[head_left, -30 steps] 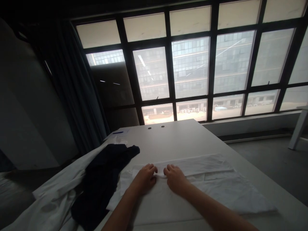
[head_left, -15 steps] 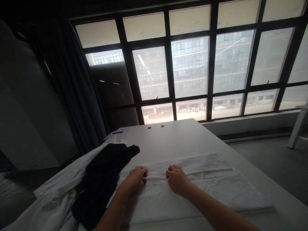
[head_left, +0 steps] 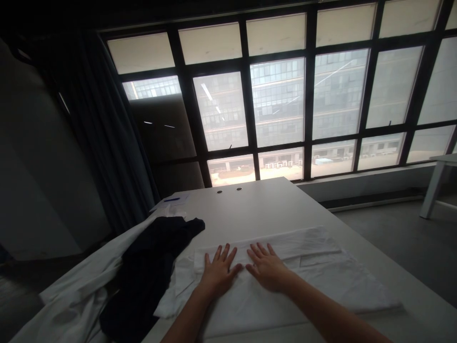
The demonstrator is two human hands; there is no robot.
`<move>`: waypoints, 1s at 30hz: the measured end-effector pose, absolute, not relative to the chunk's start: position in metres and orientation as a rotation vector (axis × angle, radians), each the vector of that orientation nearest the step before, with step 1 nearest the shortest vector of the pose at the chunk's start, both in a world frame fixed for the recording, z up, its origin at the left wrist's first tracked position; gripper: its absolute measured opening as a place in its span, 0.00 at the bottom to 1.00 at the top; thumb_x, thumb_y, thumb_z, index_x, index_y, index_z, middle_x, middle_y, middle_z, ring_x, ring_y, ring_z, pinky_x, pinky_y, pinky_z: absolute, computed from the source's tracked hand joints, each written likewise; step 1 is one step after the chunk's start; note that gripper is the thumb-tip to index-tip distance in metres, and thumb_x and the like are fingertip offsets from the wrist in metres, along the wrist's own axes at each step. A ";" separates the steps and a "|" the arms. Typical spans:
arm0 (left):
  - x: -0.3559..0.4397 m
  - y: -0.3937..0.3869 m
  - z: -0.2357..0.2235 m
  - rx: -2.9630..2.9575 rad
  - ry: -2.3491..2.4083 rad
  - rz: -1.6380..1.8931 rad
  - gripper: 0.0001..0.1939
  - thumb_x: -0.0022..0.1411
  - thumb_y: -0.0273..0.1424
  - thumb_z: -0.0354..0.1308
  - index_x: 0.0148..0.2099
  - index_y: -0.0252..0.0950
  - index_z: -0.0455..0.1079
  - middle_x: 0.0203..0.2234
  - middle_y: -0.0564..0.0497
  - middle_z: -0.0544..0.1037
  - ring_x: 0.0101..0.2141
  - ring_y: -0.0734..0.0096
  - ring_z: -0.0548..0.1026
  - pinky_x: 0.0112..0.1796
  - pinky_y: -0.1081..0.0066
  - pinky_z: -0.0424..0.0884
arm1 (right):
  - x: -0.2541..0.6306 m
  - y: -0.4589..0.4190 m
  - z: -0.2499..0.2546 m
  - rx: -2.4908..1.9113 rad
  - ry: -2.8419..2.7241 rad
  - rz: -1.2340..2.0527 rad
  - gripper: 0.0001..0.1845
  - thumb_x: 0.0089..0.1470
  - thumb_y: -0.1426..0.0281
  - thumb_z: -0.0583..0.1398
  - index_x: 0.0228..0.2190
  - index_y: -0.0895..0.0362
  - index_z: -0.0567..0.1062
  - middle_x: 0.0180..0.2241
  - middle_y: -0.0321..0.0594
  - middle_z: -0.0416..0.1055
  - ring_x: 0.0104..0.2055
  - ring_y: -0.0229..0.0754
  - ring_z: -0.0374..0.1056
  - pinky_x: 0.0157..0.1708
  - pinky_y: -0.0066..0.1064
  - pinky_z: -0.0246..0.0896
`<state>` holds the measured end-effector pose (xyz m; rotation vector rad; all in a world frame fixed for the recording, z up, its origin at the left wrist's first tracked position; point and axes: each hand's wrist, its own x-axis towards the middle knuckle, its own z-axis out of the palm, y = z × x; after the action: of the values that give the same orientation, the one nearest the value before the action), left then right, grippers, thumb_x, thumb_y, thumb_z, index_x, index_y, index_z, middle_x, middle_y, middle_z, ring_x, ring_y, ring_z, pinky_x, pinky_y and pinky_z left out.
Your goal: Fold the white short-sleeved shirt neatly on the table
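Note:
My left hand (head_left: 219, 272) and my right hand (head_left: 267, 269) lie flat, palms down and fingers spread, side by side on a white folded cloth garment (head_left: 296, 297). Both press near the lower edge of a folded-over band (head_left: 282, 245) across its far part. Neither hand holds anything. To the left of my left hand, a crumpled dark navy garment (head_left: 146, 271) lies partly on the white table (head_left: 250, 205). Its lower part is on a white cloth (head_left: 71, 297) that trails over the table's left side.
Loose papers with a blue pen (head_left: 171, 200) lie at the table's far end, near several small holes. A large dark-framed window (head_left: 278, 105) stands beyond it, with a dark curtain (head_left: 114, 128) at left. A grey floor (head_left: 400, 238) and a white table leg (head_left: 432, 190) show at right.
Both hands have gone from curled fingers at the fold to lying flat with fingers spread. My left hand has shifted right, and the white fold looks smoother.

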<state>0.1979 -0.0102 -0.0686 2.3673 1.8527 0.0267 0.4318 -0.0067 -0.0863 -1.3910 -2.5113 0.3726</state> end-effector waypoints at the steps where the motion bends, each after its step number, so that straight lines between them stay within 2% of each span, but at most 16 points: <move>1: 0.193 -0.009 -0.069 2.342 1.893 0.026 0.35 0.68 0.59 0.32 0.72 0.55 0.45 0.72 0.53 0.41 0.70 0.45 0.39 0.60 0.29 0.36 | 0.446 0.001 -0.088 -1.442 -2.520 0.387 0.38 0.65 0.46 0.36 0.68 0.51 0.53 0.71 0.44 0.41 0.72 0.55 0.34 0.67 0.57 0.23; 3: 0.185 -0.006 -0.071 2.310 1.966 0.027 0.35 0.68 0.58 0.30 0.72 0.54 0.44 0.72 0.52 0.41 0.69 0.44 0.39 0.59 0.29 0.36 | 0.481 0.019 -0.093 -1.587 -2.505 0.366 0.39 0.65 0.46 0.35 0.69 0.51 0.51 0.71 0.43 0.38 0.73 0.54 0.32 0.67 0.56 0.23; 6: 0.177 -0.003 -0.076 2.300 2.028 0.039 0.38 0.66 0.60 0.33 0.73 0.53 0.43 0.72 0.50 0.41 0.69 0.40 0.39 0.60 0.31 0.36 | 0.549 0.043 -0.102 -1.808 -2.440 0.265 0.38 0.65 0.47 0.38 0.69 0.51 0.49 0.71 0.40 0.36 0.73 0.52 0.31 0.68 0.52 0.22; 9: 0.174 -0.001 -0.079 2.263 2.072 0.067 0.42 0.63 0.65 0.35 0.72 0.53 0.44 0.72 0.47 0.42 0.69 0.36 0.39 0.61 0.34 0.36 | 0.618 0.056 -0.110 -2.147 -2.227 0.187 0.38 0.64 0.47 0.39 0.70 0.49 0.46 0.72 0.36 0.35 0.73 0.50 0.33 0.68 0.51 0.29; 12: 0.171 0.001 -0.080 2.199 2.140 0.074 0.49 0.59 0.69 0.35 0.73 0.46 0.45 0.71 0.41 0.43 0.68 0.32 0.40 0.63 0.39 0.38 | 0.669 0.059 -0.115 -2.313 -2.089 0.147 0.37 0.65 0.53 0.38 0.70 0.53 0.46 0.71 0.41 0.36 0.72 0.54 0.36 0.66 0.57 0.33; 16: 0.164 0.001 -0.081 2.160 2.250 0.068 0.53 0.59 0.68 0.33 0.73 0.36 0.47 0.70 0.33 0.46 0.68 0.35 0.43 0.64 0.47 0.40 | 0.695 0.055 -0.124 -2.422 -1.914 -0.004 0.34 0.65 0.58 0.37 0.69 0.49 0.48 0.71 0.40 0.38 0.72 0.58 0.34 0.64 0.64 0.33; 18: 0.162 0.000 -0.078 2.166 2.292 0.066 0.52 0.61 0.66 0.34 0.72 0.32 0.49 0.69 0.32 0.49 0.68 0.37 0.46 0.64 0.47 0.42 | 0.696 0.053 -0.127 -2.445 -1.830 -0.149 0.33 0.65 0.59 0.38 0.68 0.50 0.53 0.71 0.41 0.40 0.72 0.60 0.33 0.63 0.66 0.30; 22: 0.181 -0.009 -0.068 2.320 2.236 0.171 0.39 0.70 0.53 0.36 0.70 0.29 0.56 0.68 0.33 0.56 0.68 0.46 0.51 0.65 0.48 0.44 | 0.673 0.047 -0.110 -2.375 -1.800 -0.412 0.33 0.61 0.65 0.44 0.65 0.62 0.61 0.70 0.51 0.43 0.72 0.60 0.30 0.64 0.64 0.21; 25: 0.218 -0.025 -0.066 2.519 1.849 0.237 0.37 0.70 0.51 0.38 0.70 0.32 0.54 0.69 0.39 0.53 0.69 0.54 0.50 0.66 0.53 0.46 | 0.621 0.034 -0.088 -2.234 -1.944 -0.299 0.33 0.60 0.63 0.47 0.63 0.64 0.64 0.69 0.52 0.46 0.71 0.61 0.36 0.66 0.59 0.30; 28: 0.252 -0.045 -0.072 2.601 1.499 0.222 0.38 0.69 0.53 0.41 0.72 0.36 0.49 0.70 0.44 0.49 0.70 0.57 0.45 0.68 0.54 0.41 | 0.546 0.007 -0.077 -1.945 -2.167 0.029 0.33 0.63 0.58 0.46 0.64 0.61 0.62 0.68 0.51 0.51 0.70 0.54 0.46 0.67 0.49 0.39; 30: 0.262 -0.053 -0.075 2.593 1.405 0.215 0.38 0.70 0.52 0.39 0.73 0.37 0.47 0.71 0.46 0.47 0.70 0.59 0.43 0.68 0.55 0.38 | 0.502 -0.015 -0.081 -1.722 -2.278 0.186 0.34 0.65 0.57 0.44 0.66 0.59 0.59 0.68 0.49 0.49 0.70 0.52 0.46 0.67 0.46 0.41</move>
<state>0.2621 -0.0528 -0.0755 2.5934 1.4048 0.2145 0.5019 -0.0149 -0.0811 -1.7215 -2.2779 0.1860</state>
